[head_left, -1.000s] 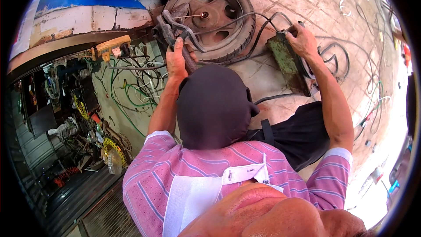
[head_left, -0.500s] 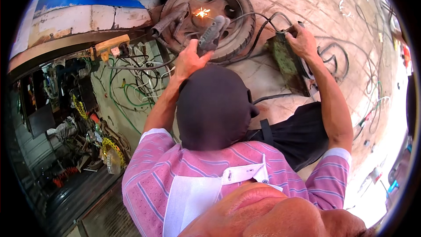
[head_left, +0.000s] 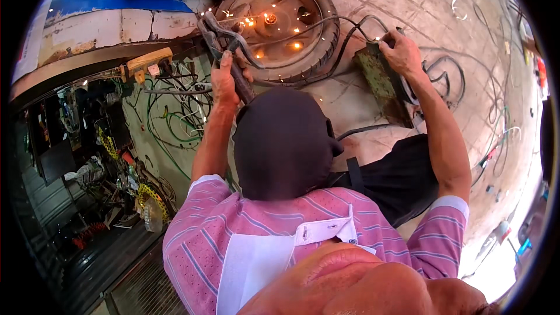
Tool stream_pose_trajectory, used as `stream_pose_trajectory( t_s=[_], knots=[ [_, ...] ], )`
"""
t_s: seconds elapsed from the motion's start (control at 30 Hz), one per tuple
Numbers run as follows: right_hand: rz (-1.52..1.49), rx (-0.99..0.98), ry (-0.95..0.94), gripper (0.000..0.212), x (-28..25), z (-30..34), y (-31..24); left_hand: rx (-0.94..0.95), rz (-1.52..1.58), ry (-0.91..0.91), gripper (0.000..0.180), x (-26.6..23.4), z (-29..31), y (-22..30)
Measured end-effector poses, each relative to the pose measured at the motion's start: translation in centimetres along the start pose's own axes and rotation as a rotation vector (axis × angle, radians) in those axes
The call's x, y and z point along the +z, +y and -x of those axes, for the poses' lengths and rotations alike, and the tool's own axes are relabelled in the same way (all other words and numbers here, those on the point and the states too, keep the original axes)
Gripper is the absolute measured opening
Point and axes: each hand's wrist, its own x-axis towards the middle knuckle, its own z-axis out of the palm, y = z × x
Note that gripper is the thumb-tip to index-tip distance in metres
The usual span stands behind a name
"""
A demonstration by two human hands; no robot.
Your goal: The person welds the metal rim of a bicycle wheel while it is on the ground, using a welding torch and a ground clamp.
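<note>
My left hand (head_left: 226,79) is wrapped round a dark electrode holder (head_left: 240,81), tilted up and to the left beside the wheel. A dark forked metal part (head_left: 224,34) overlaps its far end, and I cannot tell whether they touch. The wheel (head_left: 332,44), dusty with a black tyre, lies flat on the floor. Its hub (head_left: 270,19) glows orange, with bright sparks scattered over the rim. My right hand (head_left: 402,52) sits at the top corner of a worn green metal box (head_left: 373,73), fingers pinched; what they hold is hidden.
A dark cable (head_left: 344,49) loops between the wheel and the box. Tangled wires (head_left: 186,93) and a wooden block (head_left: 146,63) lie at left, above a cluttered shelf of parts (head_left: 116,163). My dark-trousered leg (head_left: 396,181) is close by. More cables (head_left: 496,99) cross the tiled floor.
My left hand has swung left and back, and the holder has turned from up-right to up-left. The single spark burst has become scattered sparks and a glowing spot. My right hand has barely moved.
</note>
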Motion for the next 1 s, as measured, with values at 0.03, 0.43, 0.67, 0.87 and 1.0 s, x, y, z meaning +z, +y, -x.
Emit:
stream_pose_trajectory(
  t_s=[0.03,0.43,0.67,0.87,1.0],
  knots=[
    [-0.016,-0.004,0.001,0.034,0.1,0.0,0.2,0.031,-0.043,-0.043,0.034,0.1,0.1,0.0],
    [-0.018,-0.015,-0.005,0.035,-0.8,0.5,-1.0,0.123,-0.236,-0.109,0.039,2.1,0.3,-0.7],
    [-0.022,-0.026,-0.007,0.035,-0.9,0.6,-1.2,0.109,-0.279,-0.101,0.039,1.6,-0.1,-1.2],
    [-0.010,-0.027,-0.002,0.033,-0.8,0.5,-0.9,0.120,-0.260,-0.098,0.035,2.2,-0.1,-1.4],
    [-0.002,-0.022,-0.016,0.033,-0.7,0.5,-1.0,0.116,-0.249,-0.089,0.036,2.1,-0.5,-1.9]
  ],
)
